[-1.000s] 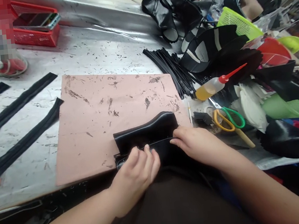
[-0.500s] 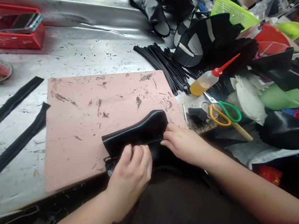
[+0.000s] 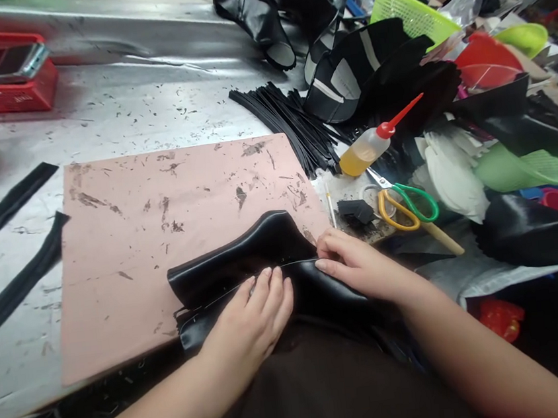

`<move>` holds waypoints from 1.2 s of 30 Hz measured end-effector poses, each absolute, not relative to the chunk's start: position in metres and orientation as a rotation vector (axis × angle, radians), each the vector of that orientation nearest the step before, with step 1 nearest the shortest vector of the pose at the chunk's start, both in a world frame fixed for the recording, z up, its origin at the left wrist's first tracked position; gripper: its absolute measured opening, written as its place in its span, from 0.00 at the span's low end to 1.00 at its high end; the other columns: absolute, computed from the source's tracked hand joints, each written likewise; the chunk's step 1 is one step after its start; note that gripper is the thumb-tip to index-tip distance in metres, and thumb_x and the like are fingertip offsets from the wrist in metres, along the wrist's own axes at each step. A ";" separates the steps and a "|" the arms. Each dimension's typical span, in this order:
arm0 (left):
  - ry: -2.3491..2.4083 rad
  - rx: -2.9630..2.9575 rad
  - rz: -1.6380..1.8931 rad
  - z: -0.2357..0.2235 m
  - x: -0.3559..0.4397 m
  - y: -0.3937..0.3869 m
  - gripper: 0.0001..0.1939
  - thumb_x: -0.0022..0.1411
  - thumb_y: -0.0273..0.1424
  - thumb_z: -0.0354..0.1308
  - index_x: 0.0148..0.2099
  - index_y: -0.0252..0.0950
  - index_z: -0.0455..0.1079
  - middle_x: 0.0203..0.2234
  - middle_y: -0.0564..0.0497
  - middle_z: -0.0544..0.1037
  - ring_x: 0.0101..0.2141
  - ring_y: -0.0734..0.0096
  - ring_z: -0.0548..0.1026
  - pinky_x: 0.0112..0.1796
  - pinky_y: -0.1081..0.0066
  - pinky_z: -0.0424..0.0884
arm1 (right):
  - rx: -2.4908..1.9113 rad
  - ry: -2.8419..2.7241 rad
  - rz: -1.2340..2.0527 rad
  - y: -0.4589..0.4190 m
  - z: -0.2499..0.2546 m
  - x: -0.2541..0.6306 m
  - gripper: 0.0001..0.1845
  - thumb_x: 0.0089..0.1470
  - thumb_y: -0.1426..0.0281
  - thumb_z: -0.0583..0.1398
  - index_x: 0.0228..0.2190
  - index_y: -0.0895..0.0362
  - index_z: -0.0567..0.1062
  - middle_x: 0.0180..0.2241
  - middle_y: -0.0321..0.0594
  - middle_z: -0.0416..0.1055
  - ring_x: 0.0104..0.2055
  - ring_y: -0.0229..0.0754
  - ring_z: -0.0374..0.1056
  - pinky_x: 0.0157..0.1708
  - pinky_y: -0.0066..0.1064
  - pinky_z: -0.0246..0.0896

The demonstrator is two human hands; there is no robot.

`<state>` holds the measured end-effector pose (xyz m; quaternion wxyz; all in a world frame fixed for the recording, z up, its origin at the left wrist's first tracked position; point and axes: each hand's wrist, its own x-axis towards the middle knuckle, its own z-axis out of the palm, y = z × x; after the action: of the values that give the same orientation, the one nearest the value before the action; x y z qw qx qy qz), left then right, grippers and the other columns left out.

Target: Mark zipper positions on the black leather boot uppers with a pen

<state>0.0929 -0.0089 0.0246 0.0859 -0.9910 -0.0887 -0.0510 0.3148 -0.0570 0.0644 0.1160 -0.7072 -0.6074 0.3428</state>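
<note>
A glossy black leather boot upper (image 3: 233, 250) lies folded open along a seam edge, partly on the pink cutting mat (image 3: 128, 251) and partly over its front edge near my lap. My left hand (image 3: 250, 318) rests on the near flap, fingers stretched out flat along the seam. At the ankle bend, my right hand (image 3: 357, 260) pinches the seam edge between thumb and curled fingers. The underside of the upper is hidden by my hands.
Black strips (image 3: 21, 269) lie left, with a red basket (image 3: 8, 94) behind. To the right are a bundle of thin black strips (image 3: 284, 122), a glue bottle (image 3: 362, 150), scissors (image 3: 403, 202) and a wooden handle (image 3: 444, 238). Finished-looking boots (image 3: 259, 21) stand at the back.
My left hand has gone from curled fingers on the seam to fingers laid flatter. The near flap now shows smoother and more spread. My right hand stays at the ankle bend; the view has shifted slightly.
</note>
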 end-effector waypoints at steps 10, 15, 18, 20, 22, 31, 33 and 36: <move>-0.312 -2.835 -0.112 0.025 0.109 -0.011 0.23 0.56 0.29 0.51 0.55 0.39 0.62 0.56 0.49 0.63 0.45 0.60 0.68 0.37 0.64 0.69 | -2.005 -1.670 0.805 -0.065 0.051 0.312 0.06 0.51 0.72 0.55 0.24 0.55 0.62 0.28 0.35 0.60 0.29 0.36 0.60 0.31 0.28 0.59; -0.315 -2.831 -0.085 0.030 0.116 -0.011 0.21 0.56 0.28 0.51 0.53 0.40 0.64 0.55 0.49 0.65 0.42 0.59 0.69 0.34 0.64 0.69 | -1.999 -1.479 0.608 -0.081 0.041 0.315 0.07 0.50 0.70 0.56 0.21 0.56 0.66 0.28 0.38 0.61 0.28 0.37 0.61 0.28 0.29 0.61; -0.277 -2.839 -0.082 0.032 0.117 -0.008 0.21 0.57 0.28 0.50 0.53 0.40 0.64 0.55 0.48 0.65 0.42 0.59 0.70 0.32 0.64 0.69 | -2.011 -1.364 0.722 -0.083 0.041 0.317 0.08 0.50 0.68 0.56 0.22 0.57 0.69 0.28 0.39 0.63 0.28 0.37 0.62 0.26 0.28 0.60; -0.248 -2.843 -0.108 0.033 0.117 -0.006 0.20 0.57 0.28 0.50 0.53 0.39 0.65 0.54 0.48 0.66 0.41 0.59 0.70 0.30 0.65 0.68 | -2.016 -1.312 0.797 -0.081 0.044 0.318 0.08 0.49 0.67 0.57 0.22 0.57 0.70 0.29 0.38 0.64 0.27 0.36 0.62 0.27 0.28 0.60; -0.233 -2.842 -0.131 0.034 0.118 -0.005 0.19 0.57 0.28 0.50 0.52 0.39 0.65 0.53 0.48 0.67 0.40 0.59 0.70 0.29 0.65 0.68 | -2.011 -1.286 0.845 -0.078 0.046 0.318 0.07 0.48 0.68 0.58 0.22 0.57 0.70 0.28 0.37 0.64 0.28 0.36 0.62 0.28 0.28 0.60; -0.255 -2.816 -0.139 0.036 0.119 -0.004 0.18 0.57 0.28 0.50 0.51 0.40 0.67 0.52 0.50 0.68 0.40 0.60 0.70 0.29 0.65 0.68 | -2.017 -1.443 0.857 -0.064 0.049 0.327 0.07 0.47 0.76 0.58 0.20 0.57 0.66 0.28 0.35 0.63 0.29 0.35 0.62 0.31 0.28 0.59; -0.256 -2.816 -0.149 0.037 0.120 -0.003 0.18 0.57 0.28 0.50 0.50 0.40 0.67 0.52 0.51 0.68 0.39 0.60 0.70 0.30 0.65 0.68 | -2.071 -1.496 0.847 -0.060 0.049 0.328 0.08 0.46 0.76 0.58 0.19 0.57 0.66 0.27 0.34 0.63 0.29 0.35 0.62 0.32 0.28 0.58; -0.244 -2.804 -0.129 0.038 0.121 -0.002 0.18 0.57 0.28 0.50 0.50 0.41 0.67 0.52 0.52 0.69 0.39 0.61 0.70 0.29 0.66 0.68 | -2.147 -1.553 0.832 -0.056 0.051 0.326 0.09 0.46 0.76 0.58 0.19 0.57 0.64 0.27 0.33 0.63 0.28 0.34 0.61 0.32 0.27 0.57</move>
<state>0.1207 -0.0025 0.0376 0.1613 -0.9821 -0.0855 -0.0453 0.3263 -0.0558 0.0511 0.1813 -0.7602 -0.5499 0.2948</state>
